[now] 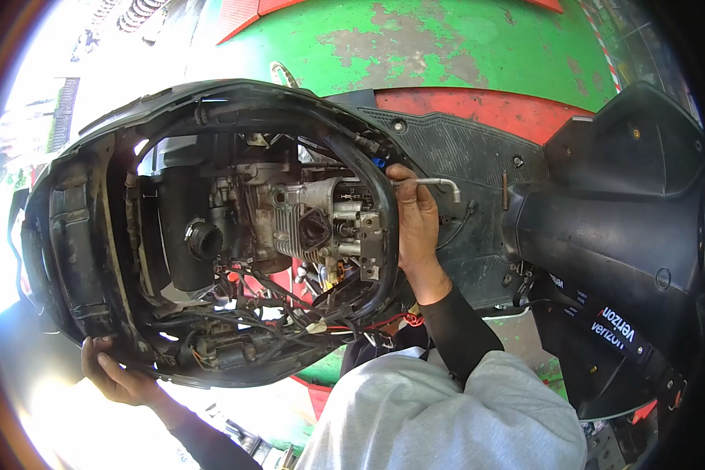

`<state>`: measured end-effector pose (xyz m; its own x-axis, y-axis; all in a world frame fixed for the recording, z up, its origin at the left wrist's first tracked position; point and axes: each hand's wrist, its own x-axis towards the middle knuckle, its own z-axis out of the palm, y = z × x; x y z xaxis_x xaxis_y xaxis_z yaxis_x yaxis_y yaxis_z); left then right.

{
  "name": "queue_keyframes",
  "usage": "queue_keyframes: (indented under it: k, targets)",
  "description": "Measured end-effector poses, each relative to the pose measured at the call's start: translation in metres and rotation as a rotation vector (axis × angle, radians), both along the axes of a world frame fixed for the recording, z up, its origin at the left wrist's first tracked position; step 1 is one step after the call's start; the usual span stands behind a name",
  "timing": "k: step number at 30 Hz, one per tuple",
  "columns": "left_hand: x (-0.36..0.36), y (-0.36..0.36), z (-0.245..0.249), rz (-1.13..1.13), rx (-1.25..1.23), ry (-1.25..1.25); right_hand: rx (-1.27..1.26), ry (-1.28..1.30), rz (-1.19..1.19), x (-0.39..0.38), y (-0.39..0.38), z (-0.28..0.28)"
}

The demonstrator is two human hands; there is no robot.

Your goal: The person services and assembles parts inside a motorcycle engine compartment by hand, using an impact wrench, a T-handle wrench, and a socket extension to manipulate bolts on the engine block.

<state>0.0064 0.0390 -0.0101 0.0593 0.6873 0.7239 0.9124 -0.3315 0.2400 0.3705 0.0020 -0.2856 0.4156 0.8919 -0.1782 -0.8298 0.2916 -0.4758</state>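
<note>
The right hand (417, 227) was at the front edge of the open scooter body (70, 235), just beside the engine (305, 227). Its fingers were pressed together and curled around a bent metal wrench (439, 183), which pointed over the black footboard (462, 149). The left hand (117, 377) gripped the rear lower rim of the body, with the fingers curled on the edge and slightly apart. Loose wires (290, 313) lay under the engine, between both hands.
</note>
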Motion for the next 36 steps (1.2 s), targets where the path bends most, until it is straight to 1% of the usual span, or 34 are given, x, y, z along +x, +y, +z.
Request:
queue_keyframes:
  k: [4,6,7,9,10,12,13,15,16,20,22,23,25,28,29,31,32,34,36]
  targets:
    - [0.001,0.000,0.000,-0.001,-0.004,0.000,-0.052,0.007,-0.028,0.002,0.004,0.012]
    - [0.001,0.001,0.000,-0.008,0.013,0.022,-0.065,0.099,-0.094,0.002,0.004,0.025]
    - [0.001,0.001,0.000,-0.008,0.008,0.023,-0.070,0.099,-0.094,-0.001,0.004,0.023]
    - [0.002,0.001,-0.001,-0.009,0.021,0.016,-0.100,-0.081,-0.083,-0.005,0.003,0.012]
    - [0.002,0.001,-0.001,-0.009,0.021,0.015,-0.100,-0.082,-0.084,-0.004,0.001,0.006]
    - [0.001,0.001,0.001,-0.013,0.006,0.019,-0.148,-0.215,0.013,0.000,-0.002,-0.001]
    - [-0.001,0.001,0.001,-0.013,0.008,0.020,-0.147,-0.215,0.012,0.000,0.000,0.000]
    - [-0.003,0.001,0.000,-0.024,0.014,0.018,-0.045,0.044,-0.067,0.002,0.005,0.004]
    - [-0.003,0.001,0.000,-0.026,0.013,0.018,-0.062,0.055,-0.078,0.002,0.006,0.007]
    - [-0.002,0.001,0.001,-0.027,0.012,0.026,-0.057,0.008,-0.084,-0.003,0.003,-0.001]
    - [0.001,0.001,-0.001,-0.009,0.009,0.021,-0.027,-0.115,-0.039,-0.001,0.001,-0.004]
    - [0.003,0.001,-0.001,-0.010,0.011,0.011,-0.027,-0.115,-0.041,0.001,0.000,-0.004]
    - [0.002,0.001,-0.001,-0.013,0.014,0.002,-0.020,-0.007,-0.046,0.007,0.005,0.012]
    - [-0.007,0.002,0.000,-0.033,0.006,-0.004,-0.073,0.006,-0.103,0.001,0.006,0.017]
    - [-0.008,0.002,0.000,-0.048,0.008,-0.005,-0.074,0.007,-0.104,0.001,0.003,0.009]
    - [-0.011,0.002,0.000,-0.063,0.011,-0.007,-0.092,-0.218,-0.004,0.003,-0.002,-0.004]
    - [-0.012,0.002,-0.001,-0.052,0.013,-0.008,-0.092,-0.219,-0.007,0.003,-0.003,-0.009]
    - [-0.012,0.002,-0.001,-0.044,0.016,-0.012,-0.034,-0.057,-0.058,0.007,0.001,-0.001]
    - [-0.013,0.001,-0.001,-0.047,0.008,-0.012,-0.057,-0.024,-0.072,0.010,0.004,0.015]
